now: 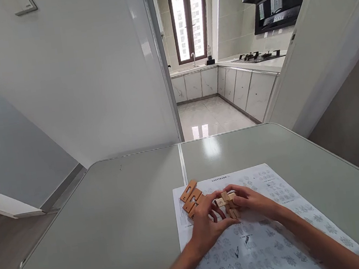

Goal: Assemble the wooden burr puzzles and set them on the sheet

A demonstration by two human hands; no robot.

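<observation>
Small interlocking wooden puzzle blocks (226, 200) sit joined together between my two hands, just above or on a printed sheet. My left hand (207, 221) curves around the near left side of the wooden puzzle, with its fingers and thumb touching it. On the far right side, my right hand (249, 198) grips the same puzzle with bent fingers. Several flat orange-brown wooden pieces (188, 189), notched and marked with characters, lie in a slanted row beyond my left hand, which partly covers the nearest ones. Fingers hide parts of the puzzle.
The printed paper sheet (264, 176) carries rows of small puzzle diagrams and spreads under my hands. It rests on a grey-green table (128, 225) with a white seam (182, 165). Past the table's far edge are a white panel (99, 74) and a kitchen with white cabinets (193, 85).
</observation>
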